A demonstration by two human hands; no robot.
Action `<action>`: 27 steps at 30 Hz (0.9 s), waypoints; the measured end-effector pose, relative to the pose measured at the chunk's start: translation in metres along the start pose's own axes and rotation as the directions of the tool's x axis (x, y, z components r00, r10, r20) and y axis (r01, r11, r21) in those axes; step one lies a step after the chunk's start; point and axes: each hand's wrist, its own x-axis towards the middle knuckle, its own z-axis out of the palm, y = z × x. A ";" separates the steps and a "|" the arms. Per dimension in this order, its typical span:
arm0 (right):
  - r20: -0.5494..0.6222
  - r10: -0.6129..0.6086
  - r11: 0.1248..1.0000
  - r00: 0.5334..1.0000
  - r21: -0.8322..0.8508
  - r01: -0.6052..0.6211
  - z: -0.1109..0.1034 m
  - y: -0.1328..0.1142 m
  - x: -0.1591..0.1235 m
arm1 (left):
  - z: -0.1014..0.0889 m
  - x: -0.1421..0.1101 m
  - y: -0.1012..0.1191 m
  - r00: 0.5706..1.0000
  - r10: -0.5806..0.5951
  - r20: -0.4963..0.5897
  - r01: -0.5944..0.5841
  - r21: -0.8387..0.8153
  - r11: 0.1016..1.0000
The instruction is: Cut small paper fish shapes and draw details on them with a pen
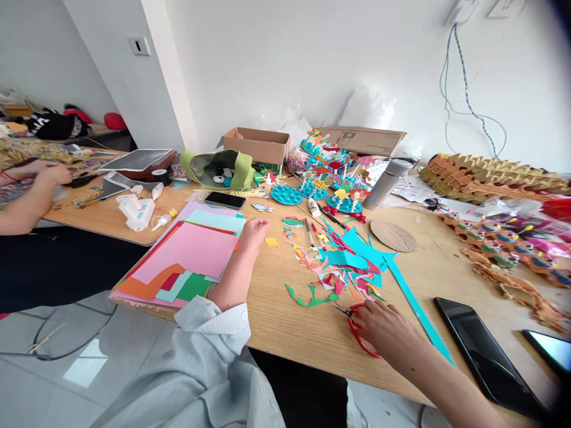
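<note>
My right hand (pixel 379 324) is at the red-handled scissors (pixel 357 327), its fingers closed around the handles near the table's front edge. The small metal blades point left, just below curled green paper scraps (pixel 312 297). Beyond the pink paper stack, my left hand (pixel 257 230) is held over the table with its fingers curled together; whether anything is in them is hidden. Close to it are a yellow paper cutout (pixel 271 242), a black-and-white fish (pixel 262 207) and a green-and-red fish cutout (pixel 292 222).
Coloured paper (pixel 191 249) is stacked at left. Blue, pink and orange scraps (pixel 352 255) fill the middle. Blue discs with paper fish (pixel 343 204), a steel flask (pixel 388 183) and a cardboard box (pixel 256 145) stand behind. A phone (pixel 488 356) lies right. Another person's hands (pixel 51 172) work far left.
</note>
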 end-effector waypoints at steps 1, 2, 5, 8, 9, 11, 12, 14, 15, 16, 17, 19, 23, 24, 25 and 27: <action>0.032 0.028 0.999 0.999 -0.024 -0.027 0.000 0.003 -0.002 | 0.000 0.000 0.001 1.000 -0.006 -0.001 0.006 -0.013 1.000; 0.076 0.065 0.997 0.995 -0.057 -0.061 0.000 0.005 -0.003 | 0.000 0.001 0.001 1.000 -0.011 -0.002 0.011 -0.024 1.000; 0.194 0.194 0.978 0.962 -0.118 -0.173 -0.003 0.009 -0.003 | 0.000 0.001 0.001 1.000 -0.022 -0.014 0.021 -0.049 0.999; 0.216 0.286 0.955 0.934 -0.143 -0.260 -0.009 0.008 0.004 | 0.001 0.001 0.002 0.999 -0.027 -0.027 0.026 -0.068 0.997; 0.212 0.302 0.950 0.930 -0.146 -0.275 -0.011 0.008 0.008 | 0.001 0.001 0.002 0.999 -0.027 -0.025 0.025 -0.074 0.997; 0.220 0.321 0.946 0.921 -0.129 -0.299 -0.013 0.009 0.015 | 0.000 0.000 0.003 1.000 -0.026 -0.014 0.025 -0.082 0.996; 0.236 0.325 0.945 0.916 -0.109 -0.308 -0.013 0.010 0.018 | -0.001 -0.001 0.003 1.000 -0.025 -0.008 0.024 -0.085 0.996; 0.268 0.326 0.945 0.906 -0.069 -0.320 -0.012 0.013 0.020 | -0.002 -0.002 0.004 1.000 -0.027 -0.002 0.026 -0.091 0.995; 0.272 0.320 0.947 0.908 -0.049 -0.319 -0.011 0.015 0.020 | -0.002 -0.002 0.005 1.000 -0.028 0.001 0.028 -0.095 0.995; 0.268 0.310 0.949 0.912 -0.030 -0.314 -0.010 0.016 0.019 | -0.003 -0.002 0.005 1.000 -0.029 0.005 0.030 -0.099 0.995; 0.261 0.300 0.951 0.917 -0.014 -0.307 -0.009 0.016 0.018 | -0.003 -0.002 0.006 0.999 -0.031 0.010 0.032 -0.103 0.994; 0.241 0.277 0.957 0.930 0.017 -0.289 -0.007 0.013 0.015 | -0.004 -0.002 0.006 0.999 -0.036 0.022 0.038 -0.111 0.993; 0.227 0.293 0.953 0.929 0.015 -0.304 -0.004 0.002 0.012 | -0.003 -0.002 0.007 0.997 -0.057 0.052 0.063 -0.119 0.991; 0.228 0.299 0.951 0.927 0.011 -0.310 -0.004 0.001 0.010 | -0.002 -0.003 0.007 0.996 -0.061 0.058 0.068 -0.122 0.990; 0.234 0.302 0.950 0.924 0.012 -0.313 -0.003 0.001 0.008 | -0.002 -0.003 0.007 0.996 -0.064 0.061 0.072 -0.125 0.990; 0.269 0.298 0.948 0.916 0.025 -0.316 -0.003 0.004 0.000 | -0.001 -0.004 0.007 0.996 -0.068 0.062 0.076 -0.134 0.988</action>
